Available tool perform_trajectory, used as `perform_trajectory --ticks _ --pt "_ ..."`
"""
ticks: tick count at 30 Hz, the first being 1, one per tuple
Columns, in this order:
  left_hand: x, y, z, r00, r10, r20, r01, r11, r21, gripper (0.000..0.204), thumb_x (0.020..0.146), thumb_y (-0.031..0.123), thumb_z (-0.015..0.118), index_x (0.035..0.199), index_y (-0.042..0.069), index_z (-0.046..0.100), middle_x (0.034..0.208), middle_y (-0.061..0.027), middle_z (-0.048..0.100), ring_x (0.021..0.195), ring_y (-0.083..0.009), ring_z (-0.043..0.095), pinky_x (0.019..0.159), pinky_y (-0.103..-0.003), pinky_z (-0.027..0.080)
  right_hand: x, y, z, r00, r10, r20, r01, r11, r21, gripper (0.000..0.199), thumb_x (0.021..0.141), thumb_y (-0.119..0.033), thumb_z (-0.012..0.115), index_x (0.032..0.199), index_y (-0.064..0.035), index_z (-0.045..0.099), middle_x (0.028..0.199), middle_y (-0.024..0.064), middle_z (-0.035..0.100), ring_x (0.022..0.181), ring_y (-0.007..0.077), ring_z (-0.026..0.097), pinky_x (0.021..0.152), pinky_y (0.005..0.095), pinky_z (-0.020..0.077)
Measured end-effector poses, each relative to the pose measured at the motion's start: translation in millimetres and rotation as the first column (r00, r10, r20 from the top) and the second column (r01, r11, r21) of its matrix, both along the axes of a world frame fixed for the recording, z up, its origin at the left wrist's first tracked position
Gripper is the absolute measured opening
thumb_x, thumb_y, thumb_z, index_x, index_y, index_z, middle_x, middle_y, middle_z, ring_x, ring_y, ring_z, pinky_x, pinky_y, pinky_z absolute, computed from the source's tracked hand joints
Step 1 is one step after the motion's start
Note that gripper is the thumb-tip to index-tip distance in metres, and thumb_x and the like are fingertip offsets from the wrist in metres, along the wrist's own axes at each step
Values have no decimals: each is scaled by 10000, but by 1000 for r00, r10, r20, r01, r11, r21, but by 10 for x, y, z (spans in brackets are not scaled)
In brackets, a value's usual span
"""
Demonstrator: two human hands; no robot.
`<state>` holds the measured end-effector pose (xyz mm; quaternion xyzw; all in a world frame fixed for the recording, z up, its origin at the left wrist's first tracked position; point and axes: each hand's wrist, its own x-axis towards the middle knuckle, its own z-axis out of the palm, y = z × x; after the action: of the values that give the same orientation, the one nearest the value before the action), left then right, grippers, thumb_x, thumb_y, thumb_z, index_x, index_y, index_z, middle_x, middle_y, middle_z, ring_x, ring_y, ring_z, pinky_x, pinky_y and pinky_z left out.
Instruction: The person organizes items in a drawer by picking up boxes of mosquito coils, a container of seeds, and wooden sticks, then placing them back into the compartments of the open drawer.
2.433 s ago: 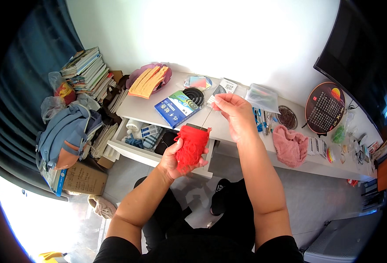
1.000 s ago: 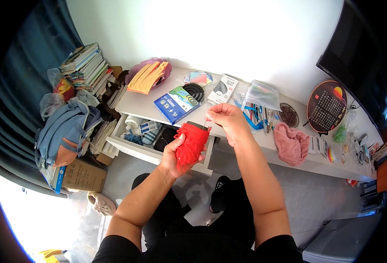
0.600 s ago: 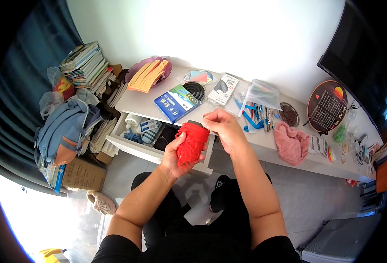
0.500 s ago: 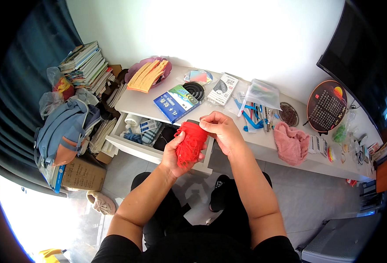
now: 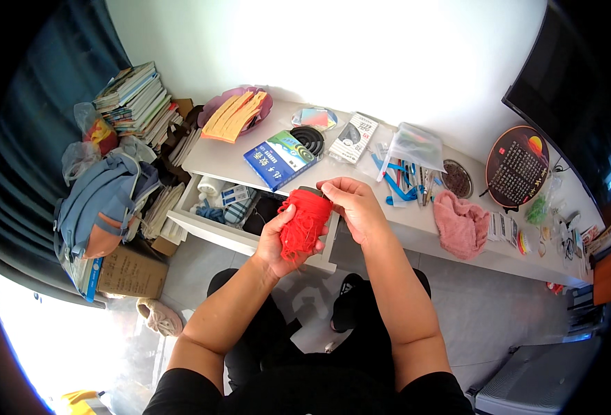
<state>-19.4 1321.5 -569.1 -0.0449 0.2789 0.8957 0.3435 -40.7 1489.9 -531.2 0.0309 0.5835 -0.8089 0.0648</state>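
In front of my knees, my left hand [image 5: 272,243] is closed around a bundle of red yarn [image 5: 301,225]. The yarn is wound around a dark core [image 5: 310,189] whose end shows at the top, and loose, tangled strands hang at the lower part. My right hand [image 5: 354,206] is at the bundle's upper right edge, its thumb and fingers pinched together beside the core. Whatever lies between those fingertips is too small to make out. Just beyond the bundle, a blue and green box [image 5: 278,162] lies on the white desk [image 5: 212,162].
An open drawer [image 5: 215,234] with bottles and cloth juts out below the desk. On the desktop lie black coils [image 5: 307,142], blue tools [image 5: 397,185], a pink cloth [image 5: 461,225] and a purple bowl [image 5: 212,111]. A backpack [image 5: 105,200] and stacked books [image 5: 136,104] stand left.
My right fingertips have shifted slightly to the right and down along the bundle's top edge. My left hand keeps its hold on the red yarn, almost unmoved.
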Motion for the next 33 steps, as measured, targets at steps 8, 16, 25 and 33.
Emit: perform_trajectory --ticks 8,16,25,33 --pt "-37 -41 10 992 8 -127 -38 971 -235 599 794 464 628 1185 26 511 1000 -161 613 791 -252 621 832 -390 469 83 30 -48 986 -145 81 136 985 111 301 863 -268 633 1078 -59 598 1007 48 615 875 128 562 825 287 425" --pt "-580 -137 -256 918 -382 -111 18 320 -947 720 677 387 778 1155 -32 440 984 -135 593 833 -177 617 639 -300 503 212 78 -876 930 -15 367 21 1000 -11 362 842 -247 637 1123 -32 559 985 55 600 898 162 570 808 328 467" --pt "-851 238 -1125 934 -358 -8 28 95 -995 584 755 473 670 1109 22 565 954 -92 623 831 -206 600 607 -408 457 -94 -151 -1367 893 43 447 4 995 -104 369 905 -385 551 1086 -64 567 1071 76 587 1007 178 517 923 369 386" --pt "-929 194 -1212 574 -810 119 -25 -163 -986 429 782 366 627 932 -34 673 922 -226 655 870 -336 640 739 -404 492 -224 -517 -1189 793 -123 597 34 987 157 743 895 -627 373 1376 -61 361 1439 112 340 1330 225 271 1097 428 143"
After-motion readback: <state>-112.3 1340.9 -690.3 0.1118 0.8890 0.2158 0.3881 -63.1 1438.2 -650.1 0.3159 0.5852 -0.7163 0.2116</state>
